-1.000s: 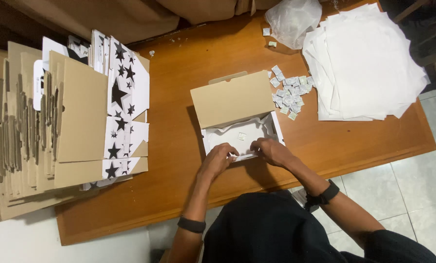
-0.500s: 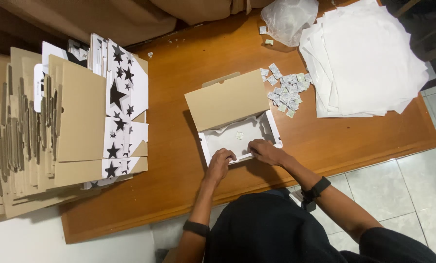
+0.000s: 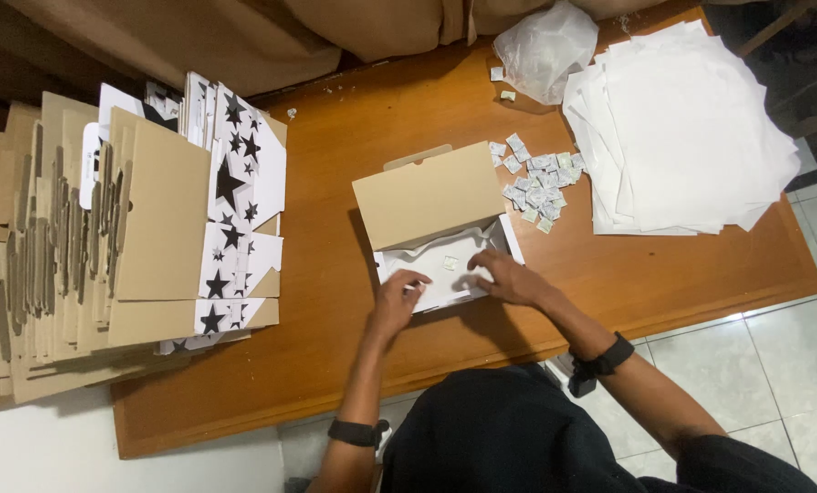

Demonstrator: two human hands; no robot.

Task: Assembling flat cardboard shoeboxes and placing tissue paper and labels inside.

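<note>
A wooden bench (image 3: pixel 354 110) fills most of the view, with a tiled floor (image 3: pixel 792 365) at its right. On the bench's left side stands a big stack of flattened cardboard boxes (image 3: pixel 71 256), some brown, some white printed with black stars. At the far right lies a spread pile of white tissue paper sheets (image 3: pixel 682 128), and beside it a crumpled clear plastic bag (image 3: pixel 545 46). In the middle sits an open cardboard box (image 3: pixel 427 196), its brown lid flap raised, lined with white tissue paper (image 3: pixel 445 283). Just right of the box lies a scatter of small white sachets (image 3: pixel 536 183); one more small sachet (image 3: pixel 450 263) rests inside the box on the paper.

The left hand (image 3: pixel 398 297) rests on the box's near edge, fingers curled loosely onto the paper, gripping nothing that shows. The right hand (image 3: pixel 509 277) lies flat on the paper inside the box, fingers spread apart, pressing it down. A black band sits on each wrist.
</note>
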